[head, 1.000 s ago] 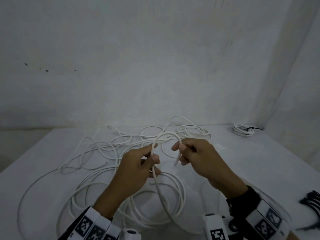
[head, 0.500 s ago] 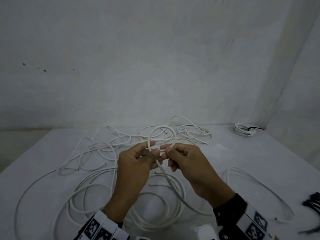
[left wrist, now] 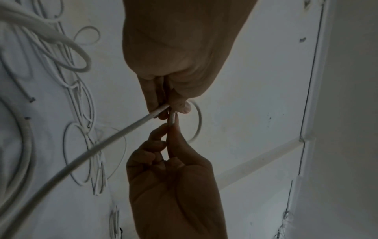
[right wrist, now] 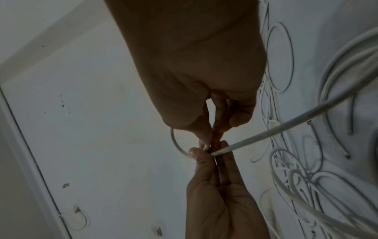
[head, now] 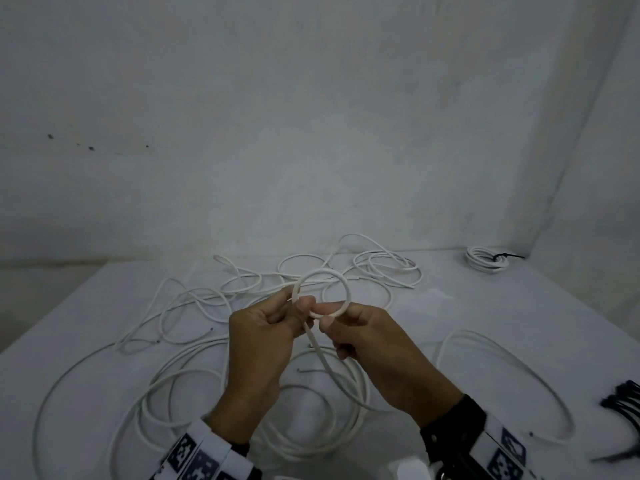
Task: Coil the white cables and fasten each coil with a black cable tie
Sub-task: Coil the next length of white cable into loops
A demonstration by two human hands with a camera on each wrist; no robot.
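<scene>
I hold a white cable bent into a small round loop (head: 323, 270) above the table, in the middle of the head view. My left hand (head: 299, 301) pinches the loop's left side where the strands cross. My right hand (head: 332, 315) pinches its lower right side, close against the left thumb. The cable's tail (head: 325, 358) runs down to loose turns on the table. In the left wrist view, my left hand (left wrist: 169, 110) pinches the cable (left wrist: 102, 145) against my right hand's fingertips (left wrist: 174, 129). The right wrist view shows my right hand (right wrist: 208, 145) pinching the same cable (right wrist: 286, 127).
Several loose white cables (head: 207, 299) lie tangled across the white table (head: 485, 313). A finished coil with a black tie (head: 485, 263) sits at the far right corner. A bundle of black cable ties (head: 623, 407) lies at the right edge. Walls close off the back and right.
The open arch of cable has been drawn into a closed small ring. My hands have come together, and the right hand now pinches the ring beside my left thumb.
</scene>
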